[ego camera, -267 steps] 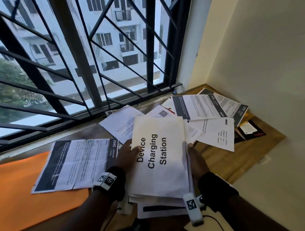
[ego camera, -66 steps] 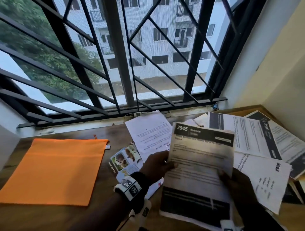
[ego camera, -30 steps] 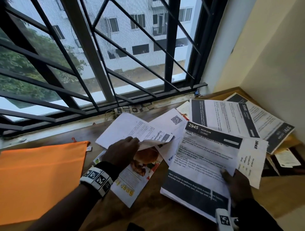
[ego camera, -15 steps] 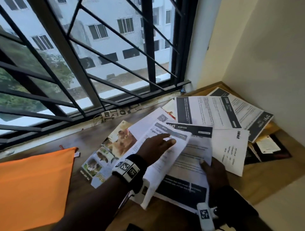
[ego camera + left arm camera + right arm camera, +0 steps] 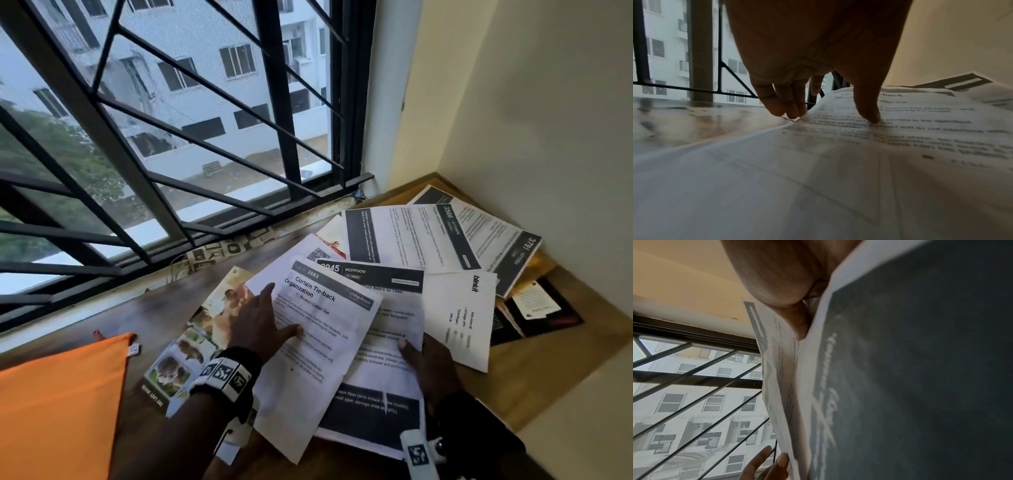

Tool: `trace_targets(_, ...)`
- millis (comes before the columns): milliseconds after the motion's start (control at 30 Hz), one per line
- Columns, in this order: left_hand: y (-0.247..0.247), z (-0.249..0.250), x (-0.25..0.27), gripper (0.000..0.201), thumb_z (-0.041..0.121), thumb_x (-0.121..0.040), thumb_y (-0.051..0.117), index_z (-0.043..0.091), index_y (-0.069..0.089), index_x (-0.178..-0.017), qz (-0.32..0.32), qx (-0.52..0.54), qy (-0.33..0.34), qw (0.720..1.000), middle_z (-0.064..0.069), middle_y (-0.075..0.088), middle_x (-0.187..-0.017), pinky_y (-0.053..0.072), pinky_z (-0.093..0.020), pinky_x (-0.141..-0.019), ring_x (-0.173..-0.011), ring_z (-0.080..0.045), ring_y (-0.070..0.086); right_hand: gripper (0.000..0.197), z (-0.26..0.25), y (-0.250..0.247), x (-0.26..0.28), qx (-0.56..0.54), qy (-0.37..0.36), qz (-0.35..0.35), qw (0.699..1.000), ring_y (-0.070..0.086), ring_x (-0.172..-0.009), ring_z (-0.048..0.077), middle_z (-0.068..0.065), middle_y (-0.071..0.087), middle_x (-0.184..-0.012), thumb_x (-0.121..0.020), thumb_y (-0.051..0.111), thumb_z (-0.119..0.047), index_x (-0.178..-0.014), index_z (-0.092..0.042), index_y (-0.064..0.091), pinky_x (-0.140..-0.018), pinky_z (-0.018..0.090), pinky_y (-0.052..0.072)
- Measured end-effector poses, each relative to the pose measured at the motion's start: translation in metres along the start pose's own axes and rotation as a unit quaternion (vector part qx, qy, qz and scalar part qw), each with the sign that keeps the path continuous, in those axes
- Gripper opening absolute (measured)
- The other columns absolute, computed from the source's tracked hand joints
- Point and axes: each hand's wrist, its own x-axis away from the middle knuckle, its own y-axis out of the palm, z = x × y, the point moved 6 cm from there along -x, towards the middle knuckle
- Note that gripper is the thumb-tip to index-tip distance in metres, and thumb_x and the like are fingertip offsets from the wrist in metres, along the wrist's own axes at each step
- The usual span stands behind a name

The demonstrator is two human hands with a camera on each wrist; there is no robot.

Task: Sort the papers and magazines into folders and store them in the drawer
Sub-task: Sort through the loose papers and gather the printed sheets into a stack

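Observation:
My left hand (image 5: 274,315) holds the white "Curtain Tie-back Organization" sheet (image 5: 325,359) at its left edge. In the left wrist view the thumb (image 5: 867,110) presses on top of the sheet (image 5: 900,129) and the fingers curl at its edge. The sheet lies slanted over the "2945 Bedroom" stack (image 5: 394,308). My right hand (image 5: 428,363) grips that stack at its right side, thumb (image 5: 797,321) on the dark-banded page (image 5: 900,369). An animal magazine (image 5: 191,342) lies uncovered on the table left of my left hand. An orange folder (image 5: 58,404) lies at the far left.
More printed sheets (image 5: 411,236) and a blinkit receipt (image 5: 459,322) lie spread at the back right, with dark booklets (image 5: 537,315) in the corner. The barred window (image 5: 205,137) runs along the table's far edge. A yellow wall (image 5: 531,137) closes the right side.
My left hand lifted the curtain sheet off the magazine and carried it right, onto the stack in my right hand. The magazine is now uncovered. The right hand stayed put.

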Motion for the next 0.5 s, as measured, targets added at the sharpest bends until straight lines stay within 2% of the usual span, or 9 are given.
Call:
trace_targets(100, -0.002, -0.005, -0.007, 0.114, 0.072, -0.063, 0.073, 0.027, 0.019, -0.152, -0.003, -0.015, -0.015, 1.000, -0.007, 0.054, -0.139, 0.044, -0.050, -0.095, -0.128, -0.031, 0.051, 0.011, 0.000, 0.001, -0.002, -0.005, 0.011, -0.002, 1.000, 0.073, -0.076, 0.020, 0.003, 0.077, -0.087, -0.092, 0.061, -0.009, -0.097, -0.012, 0.070, -0.059, 0.025, 0.056)
trace_targets(167, -0.007, -0.007, -0.010, 0.101, 0.059, -0.067, 0.079, 0.027, 0.029, -0.148, 0.008, 0.030, -0.013, 0.999, -0.005, 0.060, -0.132, 0.048, -0.048, -0.093, -0.121, -0.029, 0.057, 0.012, -0.003, 0.002, -0.002, -0.005, 0.004, -0.008, 1.000, 0.073, -0.074, 0.017, -0.002, 0.077, -0.083, -0.092, 0.060, -0.007, -0.096, -0.012, 0.070, -0.057, 0.022, 0.055)
trace_targets(233, -0.013, -0.005, -0.011, 0.067, 0.032, -0.077, 0.080, 0.023, 0.046, -0.133, 0.015, 0.121, -0.001, 0.993, -0.002, 0.066, -0.112, 0.052, -0.039, -0.084, -0.105, -0.025, 0.064, 0.012, -0.005, 0.002, -0.003, 0.020, -0.008, -0.007, 1.000, 0.072, -0.079, 0.016, -0.005, 0.076, -0.083, -0.092, 0.060, -0.008, -0.098, -0.013, 0.070, -0.064, 0.023, 0.057)
trace_targets(267, -0.015, -0.004, -0.011, 0.048, 0.022, -0.082, 0.076, 0.021, 0.053, -0.124, 0.007, 0.150, 0.005, 0.989, 0.001, 0.067, -0.102, 0.052, -0.035, -0.079, -0.097, -0.023, 0.066, 0.014, -0.006, 0.001, -0.005, 0.037, -0.017, -0.004, 0.999, 0.071, -0.085, 0.018, -0.004, 0.075, -0.089, -0.091, 0.062, -0.009, -0.101, -0.013, 0.071, -0.073, 0.029, 0.058)
trace_targets(300, -0.019, -0.002, -0.010, 0.032, 0.018, -0.086, 0.072, 0.018, 0.059, -0.115, 0.002, 0.159, 0.015, 0.987, 0.002, 0.067, -0.096, 0.050, -0.032, -0.074, -0.091, -0.022, 0.066, 0.015, -0.007, 0.001, -0.008, 0.048, -0.023, -0.002, 0.999, 0.070, -0.091, 0.020, -0.002, 0.074, -0.095, -0.091, 0.063, -0.009, -0.103, -0.013, 0.071, -0.082, 0.035, 0.057)
trace_targets(367, -0.021, -0.005, -0.012, 0.012, 0.017, -0.091, 0.066, 0.015, 0.066, -0.103, -0.002, 0.188, 0.032, 0.982, 0.002, 0.065, -0.093, 0.043, -0.027, -0.069, -0.085, -0.018, 0.063, 0.015, -0.006, 0.002, -0.011, 0.051, -0.020, 0.000, 0.999, 0.069, -0.094, 0.023, 0.001, 0.074, -0.099, -0.090, 0.064, -0.011, -0.102, -0.017, 0.072, -0.088, 0.041, 0.055)
trace_targets(433, -0.028, -0.003, -0.009, 0.006, 0.014, -0.094, 0.063, 0.017, 0.065, -0.099, -0.002, 0.257, 0.024, 0.966, 0.011, 0.063, -0.090, 0.042, -0.023, -0.068, -0.079, 0.003, 0.061, 0.014, -0.006, 0.004, -0.014, 0.045, -0.016, -0.001, 0.999, 0.070, -0.092, 0.023, 0.000, 0.074, -0.098, -0.090, 0.065, -0.013, -0.100, -0.020, 0.072, -0.087, 0.043, 0.056)
trace_targets(500, -0.033, 0.000, -0.006, 0.007, 0.008, -0.096, 0.059, 0.013, 0.064, -0.099, 0.010, 0.304, 0.022, 0.952, 0.016, 0.061, -0.086, 0.041, -0.005, -0.063, -0.075, 0.021, 0.056, 0.015, -0.005, 0.008, -0.018, 0.045, -0.011, -0.006, 0.999, 0.071, -0.092, 0.023, 0.001, 0.075, -0.099, -0.090, 0.065, -0.016, -0.103, -0.018, 0.072, -0.088, 0.046, 0.056)
